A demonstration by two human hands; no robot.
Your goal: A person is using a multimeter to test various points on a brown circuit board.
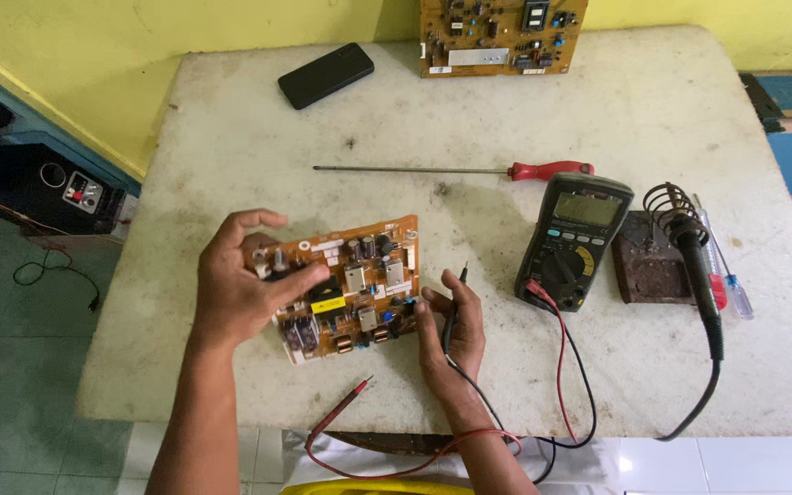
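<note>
the left hand [236,289] grips the light, stiff, fragile circuit board [346,284] by its 9 o'clock edge, while the right hand [451,335] pinches the black probe [451,316] at the board's 3 o'clock.

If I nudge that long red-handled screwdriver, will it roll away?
Probably a little: the screwdriver lies flat with a thin round shaft, so it may roll. Its thicker red handle likely makes that end heavier, so it would swing rather than travel straight across the table.

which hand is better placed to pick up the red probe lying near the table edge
Probably the right hand: it is nearer the red probe, though it holds the black probe. The left hand grips the circuit board.
</note>
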